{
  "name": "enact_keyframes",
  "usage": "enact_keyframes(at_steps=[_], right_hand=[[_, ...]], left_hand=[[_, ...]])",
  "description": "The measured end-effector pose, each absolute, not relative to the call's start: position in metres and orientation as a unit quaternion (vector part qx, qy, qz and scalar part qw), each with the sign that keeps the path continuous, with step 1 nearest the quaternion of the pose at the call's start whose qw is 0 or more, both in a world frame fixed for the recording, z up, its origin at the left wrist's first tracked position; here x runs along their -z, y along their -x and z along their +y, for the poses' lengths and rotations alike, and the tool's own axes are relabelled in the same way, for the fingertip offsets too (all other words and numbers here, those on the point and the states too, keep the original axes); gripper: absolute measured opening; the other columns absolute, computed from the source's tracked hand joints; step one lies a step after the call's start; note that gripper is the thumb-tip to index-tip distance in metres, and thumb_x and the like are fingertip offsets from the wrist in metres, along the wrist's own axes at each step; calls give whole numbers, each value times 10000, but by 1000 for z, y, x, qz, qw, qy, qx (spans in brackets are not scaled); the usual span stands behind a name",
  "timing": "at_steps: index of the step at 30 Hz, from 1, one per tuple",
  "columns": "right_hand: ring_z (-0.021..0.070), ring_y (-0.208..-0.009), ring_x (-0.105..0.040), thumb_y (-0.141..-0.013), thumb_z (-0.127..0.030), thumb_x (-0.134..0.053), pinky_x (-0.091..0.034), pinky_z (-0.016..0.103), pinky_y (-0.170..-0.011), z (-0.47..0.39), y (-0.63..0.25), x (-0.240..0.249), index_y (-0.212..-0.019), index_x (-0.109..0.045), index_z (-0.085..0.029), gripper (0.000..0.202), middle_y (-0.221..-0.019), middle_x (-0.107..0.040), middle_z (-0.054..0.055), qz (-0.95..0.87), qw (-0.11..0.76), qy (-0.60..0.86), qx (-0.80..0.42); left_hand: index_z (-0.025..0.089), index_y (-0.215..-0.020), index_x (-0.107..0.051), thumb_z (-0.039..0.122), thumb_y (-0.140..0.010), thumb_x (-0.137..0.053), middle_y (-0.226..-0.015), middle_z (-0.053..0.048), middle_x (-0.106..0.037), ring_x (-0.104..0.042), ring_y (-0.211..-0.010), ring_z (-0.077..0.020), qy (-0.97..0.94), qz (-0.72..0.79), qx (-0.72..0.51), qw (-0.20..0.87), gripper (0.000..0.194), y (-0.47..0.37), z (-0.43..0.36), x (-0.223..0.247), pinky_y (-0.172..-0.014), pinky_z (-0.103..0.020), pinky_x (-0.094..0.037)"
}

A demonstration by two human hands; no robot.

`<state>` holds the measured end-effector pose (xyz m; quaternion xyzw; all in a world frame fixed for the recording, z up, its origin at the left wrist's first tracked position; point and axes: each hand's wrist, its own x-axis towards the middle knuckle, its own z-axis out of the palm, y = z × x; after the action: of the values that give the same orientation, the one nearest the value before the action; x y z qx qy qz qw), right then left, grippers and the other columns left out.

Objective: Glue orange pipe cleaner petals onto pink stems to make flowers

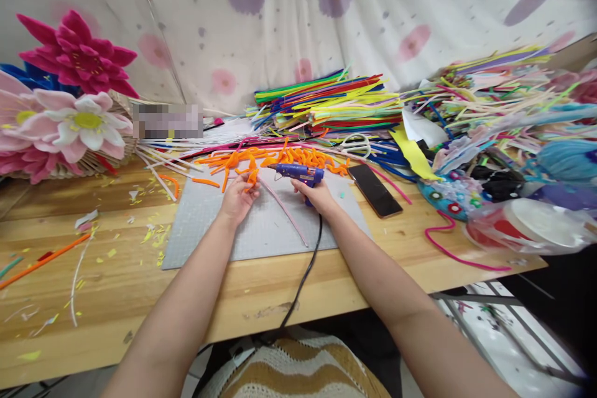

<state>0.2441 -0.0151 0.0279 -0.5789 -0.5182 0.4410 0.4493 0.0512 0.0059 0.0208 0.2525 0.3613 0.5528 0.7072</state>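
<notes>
My left hand [239, 200] pinches an orange fuzzy piece [252, 178] above the grey cutting mat [196, 242]. My right hand [311, 191] is wrapped round a blue glue gun [298, 172], its nozzle pointing left toward the orange piece, with a small gap between them. A black cord runs from the gun down over the table's front edge. Behind both hands lies a row of bent orange fuzzy pieces [298, 154]. A pale pink stem [284, 211] slants across the mat between my hands.
A black phone [375, 191] lies right of the mat, with white-handled scissors [356, 145] behind. Bundles of coloured pipe cleaners [326, 102] line the back. Fuzzy flowers [88, 121] stand at left, a clear plastic-wrapped tub [527, 225] at right. Yellow scraps [112, 253] litter the left.
</notes>
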Motion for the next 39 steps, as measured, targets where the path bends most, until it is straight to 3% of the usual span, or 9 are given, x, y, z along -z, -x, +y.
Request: enact_keyframes(at_steps=[4,10,24,39], right_hand=[[80,-473,-420,-592,-544,-611,-343,216,-447,-15,-246,-25,-653,-539,-165,390,-591,-544,2,-525,447,571,-446],[77,-472,-413,-598,-541,-612,-343,218,-464,-16,-248,-24,-616,-528,-162,389,-566,-526,-10,-540,431,553,-466],[79,-491,-420,-591,-520,-628,-338,220,-477,-18,-250,-29,-645,-520,-165,375,-567,-506,-21,-554,396,556,-477],[85,-499,-424,-591,-528,-631,-345,231,-496,-13,-255,-23,-667,-538,-162,385,-570,-511,-15,-545,421,552,-470]], left_hand=[[154,-791,-559,152,-634,-608,-726,-6,-583,-537,-580,-57,-262,363,-553,702,164,-52,6,-19,-453,-156,-357],[148,-748,-559,200,-587,-713,-666,18,-559,-491,-532,-30,-293,374,-563,676,228,-56,7,-13,-415,-135,-300],[162,-758,-542,239,-583,-717,-667,21,-562,-479,-525,-42,-364,374,-553,649,259,-58,5,-11,-404,-142,-299],[166,-756,-565,267,-580,-717,-654,28,-526,-489,-552,-51,-376,373,-553,643,253,-56,6,-8,-405,-142,-309]])
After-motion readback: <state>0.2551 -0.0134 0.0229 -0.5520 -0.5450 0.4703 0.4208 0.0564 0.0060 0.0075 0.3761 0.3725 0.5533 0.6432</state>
